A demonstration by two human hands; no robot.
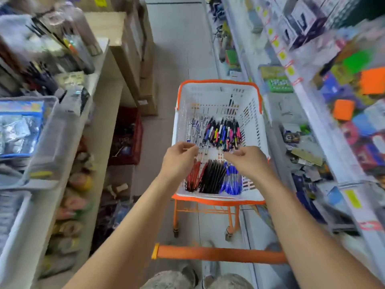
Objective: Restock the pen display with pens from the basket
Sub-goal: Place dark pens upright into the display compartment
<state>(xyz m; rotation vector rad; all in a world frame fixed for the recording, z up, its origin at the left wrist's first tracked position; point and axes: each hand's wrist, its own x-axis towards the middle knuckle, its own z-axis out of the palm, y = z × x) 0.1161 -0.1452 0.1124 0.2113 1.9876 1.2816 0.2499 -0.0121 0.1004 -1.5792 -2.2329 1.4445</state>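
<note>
floor [179,49]: pale tiles | left: shelves [100,84], boxes [129,49], red crate [127,136] | right: white shelving [308,105], packed goods

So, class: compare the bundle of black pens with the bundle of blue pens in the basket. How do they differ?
The black pens are dark throughout; the blue pens look clear-barrelled with blue caps. The black bundle is the wider one. It lies centrally, while the blue bundle lies further right, partly under the right hand. Both lie at the near end of the basket.
</note>
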